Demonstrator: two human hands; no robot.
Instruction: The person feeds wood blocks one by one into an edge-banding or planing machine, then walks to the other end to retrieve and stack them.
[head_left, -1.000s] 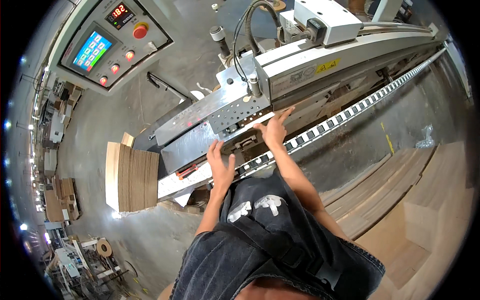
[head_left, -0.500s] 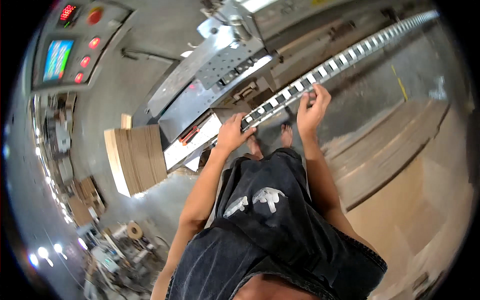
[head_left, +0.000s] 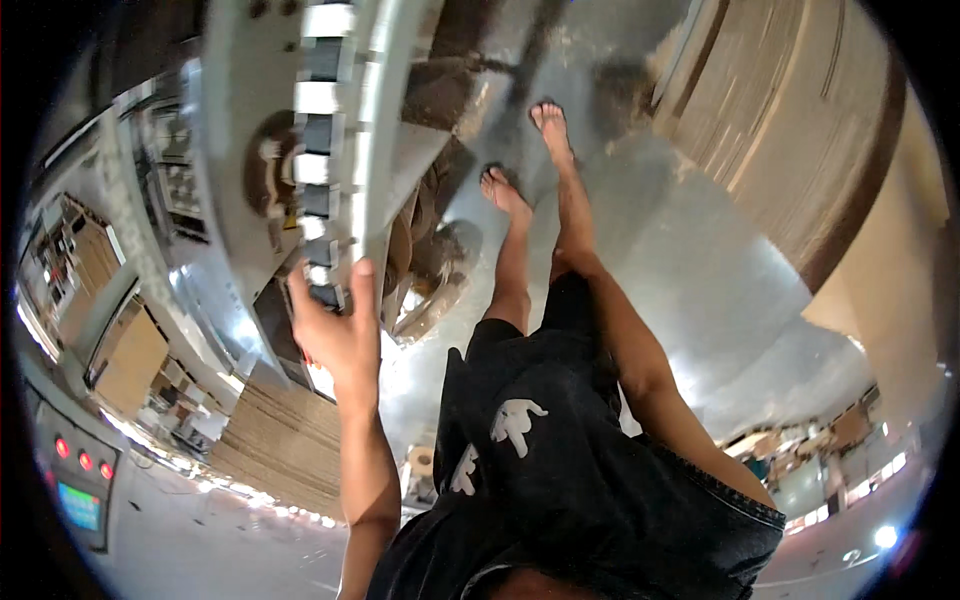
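Note:
My left hand (head_left: 340, 335) reaches to the near end of a long narrow conveyor track (head_left: 365, 150) at the upper left. Its thumb and a finger are spread apart, one on each side of the track's end. White blocks (head_left: 317, 98) alternate with dark gaps along the track, and the lowest of them lie between those fingers. Whether the hand presses on any block is hard to see. My right forearm (head_left: 625, 340) runs down beside my leg, and the right hand (head_left: 575, 262) blends with the knee, its fingers not made out.
A stack of flat cardboard (head_left: 280, 440) stands left of my left arm. Metal machine parts (head_left: 225, 300) border the track, and a control panel (head_left: 75, 480) with red buttons is at the far left. Large cardboard stacks (head_left: 780, 110) rise at the upper right. Grey floor (head_left: 620, 215) lies around my feet.
My view has swung right, so the track now runs up the left side. My right hand has left the track and dropped toward my leg. My left hand stays at its end, fingers spread.

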